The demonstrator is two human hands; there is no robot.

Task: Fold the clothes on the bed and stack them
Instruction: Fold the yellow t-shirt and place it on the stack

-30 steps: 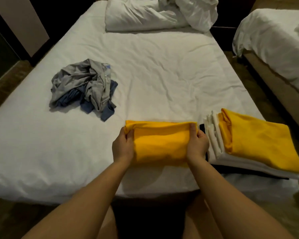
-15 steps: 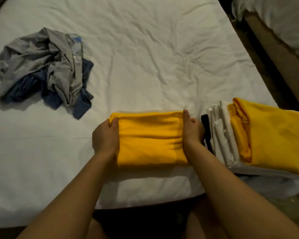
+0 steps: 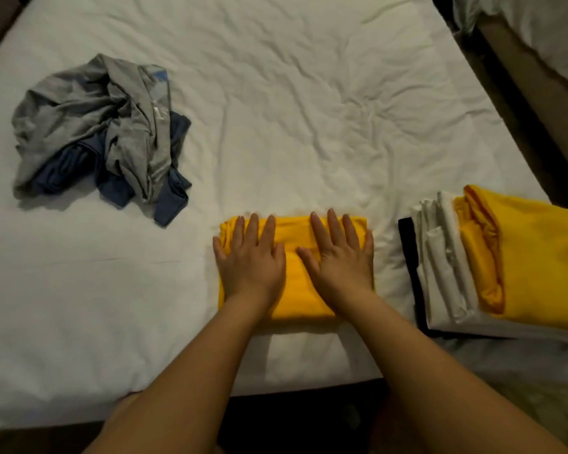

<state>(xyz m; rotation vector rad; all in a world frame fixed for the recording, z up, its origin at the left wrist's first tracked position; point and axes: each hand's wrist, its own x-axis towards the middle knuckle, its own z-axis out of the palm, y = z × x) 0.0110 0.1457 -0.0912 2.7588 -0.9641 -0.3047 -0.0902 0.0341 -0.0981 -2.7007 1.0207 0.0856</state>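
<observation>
At the far left of the white bed (image 3: pixel 309 93) lay a crumpled heap, a grey garment (image 3: pixel 89 126) bunched over a blue one (image 3: pixel 173 208), both unfolded. Near the front edge, about the middle, sat the folded yellow garment (image 3: pixel 294 299), a tidy rectangle flat on the sheet. The left hand (image 3: pixel 251 267) lay palm down on its left half, fingers straight and a little spread, gripping nothing, only pressing the cloth. Just beside it the right hand (image 3: pixel 340 262) lay the same way on the right half, flat and straight-fingered, the two thumbs close together. Further right, apart from that piece, stood the stack of folded clothes (image 3: pixel 446 290): a black layer (image 3: pixel 407 237) at the bottom, white layers (image 3: pixel 436 231) above, a second yellow garment (image 3: pixel 538 257) on top, cut off by the frame. A second bed (image 3: pixel 545 31) showed in the top right corner.
</observation>
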